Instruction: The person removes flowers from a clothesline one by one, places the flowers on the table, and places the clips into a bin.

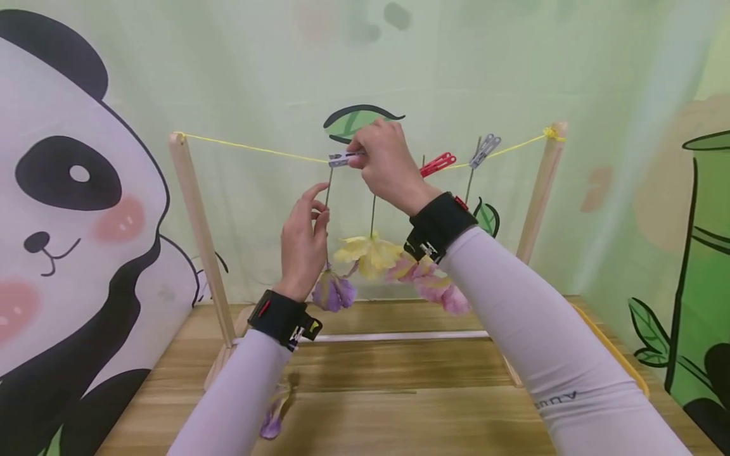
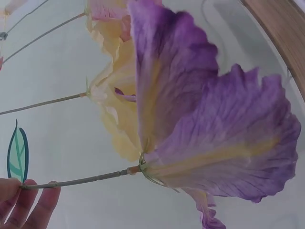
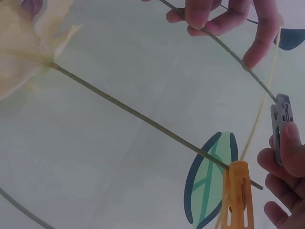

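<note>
My left hand (image 1: 305, 244) pinches the green stem of an upside-down purple artificial flower (image 1: 335, 292), whose petals fill much of the left wrist view. Up at the yellow string (image 1: 251, 149), my right hand (image 1: 388, 161) pinches a grey clothespin (image 1: 336, 160) between thumb and fingers. The clothespin's tip meets the string and the upper end of the purple flower's stem; the right wrist view shows this clothespin (image 3: 282, 114) too. Beside it hangs a yellow flower (image 1: 371, 253), its stem held on the string by an orange clothespin (image 3: 240, 195).
Further right, a red clothespin (image 1: 438, 164) and another grey clothespin (image 1: 485, 151) sit on the string above pink flowers (image 1: 439, 285). Wooden posts (image 1: 196, 234) carry the string's ends, with a white bar (image 1: 399, 336) low between them. Another purple flower (image 1: 272, 425) lies on the wooden table (image 1: 353, 424).
</note>
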Demonstrator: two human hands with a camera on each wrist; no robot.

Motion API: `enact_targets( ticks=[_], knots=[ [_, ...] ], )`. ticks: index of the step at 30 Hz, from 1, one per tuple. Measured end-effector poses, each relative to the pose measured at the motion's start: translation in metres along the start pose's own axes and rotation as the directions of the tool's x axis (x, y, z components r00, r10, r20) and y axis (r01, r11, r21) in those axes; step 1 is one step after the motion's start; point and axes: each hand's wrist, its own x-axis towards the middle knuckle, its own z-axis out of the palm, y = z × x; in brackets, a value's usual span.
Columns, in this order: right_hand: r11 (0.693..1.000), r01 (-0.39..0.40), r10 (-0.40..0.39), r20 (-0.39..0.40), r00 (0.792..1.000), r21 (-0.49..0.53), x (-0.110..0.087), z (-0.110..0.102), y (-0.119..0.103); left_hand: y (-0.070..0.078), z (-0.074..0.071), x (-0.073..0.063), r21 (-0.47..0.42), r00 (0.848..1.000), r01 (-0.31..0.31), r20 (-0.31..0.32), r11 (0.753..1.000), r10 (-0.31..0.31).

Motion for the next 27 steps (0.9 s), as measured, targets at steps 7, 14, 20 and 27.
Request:
enact_targets(
  ticks=[7, 14, 20, 27],
  knots=[
    [1.000, -0.020, 0.021, -0.071, 0.997, 0.019, -0.002, -0.005, 0.003, -0.002, -0.004, -0.004, -0.001, 1.000, 0.022, 0.013, 1.000, -0.022],
    [1.000, -0.014, 0.015, -0.090, 0.996, 0.010, -0.005, -0.007, 0.004, -0.007, -0.014, -0.013, -0.004, 0.999, 0.028, -0.017, 1.000, -0.029],
    [1.000, -0.007, 0.007, -0.077, 0.997, -0.002, -0.011, -0.008, 0.007, -0.010, -0.022, -0.024, -0.013, 0.999, 0.028, -0.027, 1.000, -0.028],
    [0.998, 0.014, -0.006, -0.117, 0.993, 0.068, -0.023, -0.014, 0.012, -0.009, -0.029, -0.034, -0.036, 1.000, -0.007, -0.031, 0.999, 0.006]
  ],
)
